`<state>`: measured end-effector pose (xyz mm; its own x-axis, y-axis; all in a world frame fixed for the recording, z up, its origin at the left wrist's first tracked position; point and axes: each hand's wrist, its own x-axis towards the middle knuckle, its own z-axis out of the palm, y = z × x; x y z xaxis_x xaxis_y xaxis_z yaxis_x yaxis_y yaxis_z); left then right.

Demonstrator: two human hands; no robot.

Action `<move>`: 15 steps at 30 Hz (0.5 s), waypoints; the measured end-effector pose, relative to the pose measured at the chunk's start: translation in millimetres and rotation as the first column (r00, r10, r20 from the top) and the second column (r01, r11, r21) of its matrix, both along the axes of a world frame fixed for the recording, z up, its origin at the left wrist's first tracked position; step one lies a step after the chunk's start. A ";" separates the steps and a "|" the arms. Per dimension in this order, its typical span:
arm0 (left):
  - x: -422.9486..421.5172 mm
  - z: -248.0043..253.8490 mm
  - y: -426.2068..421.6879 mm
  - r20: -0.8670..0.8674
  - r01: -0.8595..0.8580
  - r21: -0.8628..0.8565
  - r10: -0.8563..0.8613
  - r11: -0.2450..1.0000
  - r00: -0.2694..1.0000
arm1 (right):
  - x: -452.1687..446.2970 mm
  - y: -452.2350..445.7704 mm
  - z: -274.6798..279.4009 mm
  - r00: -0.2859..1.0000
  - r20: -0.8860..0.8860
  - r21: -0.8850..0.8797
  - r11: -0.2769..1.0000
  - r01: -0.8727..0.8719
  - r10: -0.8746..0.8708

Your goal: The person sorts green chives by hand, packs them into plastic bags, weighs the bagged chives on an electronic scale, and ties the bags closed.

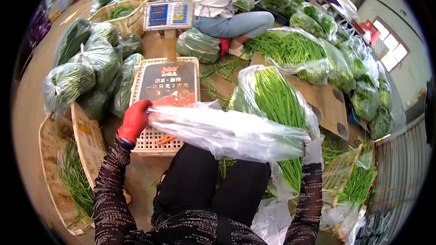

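Observation:
My left hand (pixel 135 120), in a red glove, is closed on one end of a clear plastic bag (pixel 227 131). The bag stretches across above my knees toward my right hand (pixel 313 149), which looks pale and partly covered by film. That hand grips the other end, though its fingers are mostly hidden. Beneath and behind the bag lies a bundle of long green stems (pixel 277 95) in an open plastic wrapper. In front of my left hand stands a scale (pixel 168 81) with a crate-like rim, and an orange-handled tool (pixel 164 139) lies on that rim.
Filled bags of greens (pixel 84 75) are piled at left, beside tilted crates (pixel 81 131). The scale's display (pixel 168 14) rises ahead. Another person (pixel 222 0) sits beyond it. More bagged greens (pixel 299 52) line the right, near flat cardboard (pixel 324 104) and a crate (pixel 340 168).

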<state>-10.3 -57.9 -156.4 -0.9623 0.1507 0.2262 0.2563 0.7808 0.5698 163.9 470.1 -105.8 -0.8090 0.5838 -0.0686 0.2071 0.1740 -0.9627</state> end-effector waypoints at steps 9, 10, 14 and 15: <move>26.4 102.6 132.3 -0.345 0.488 -0.280 -0.561 0.827 0.753 | -37.3 -155.7 111.8 0.842 -0.037 0.120 0.839 -0.531 0.538; 23.3 106.0 135.7 -0.291 0.482 -0.395 -0.604 0.782 0.742 | -42.4 -159.5 115.4 0.802 0.003 0.276 0.770 -0.575 0.598; -68.2 119.8 103.9 -0.720 0.066 -0.305 -0.276 0.950 0.637 | -102.8 -82.5 111.6 0.966 0.239 0.945 -0.204 -0.256 -0.100; -75.8 150.4 91.6 -0.736 -0.101 -0.317 -0.178 0.943 0.653 | -111.4 -55.0 131.6 0.975 0.214 0.971 -0.101 -0.219 -0.052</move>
<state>-86.1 33.7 -6.0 -0.4735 0.3766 0.7962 0.5165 0.8510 -0.0953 52.5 415.0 25.8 -0.9147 0.0509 0.4008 0.1916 0.9281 0.3193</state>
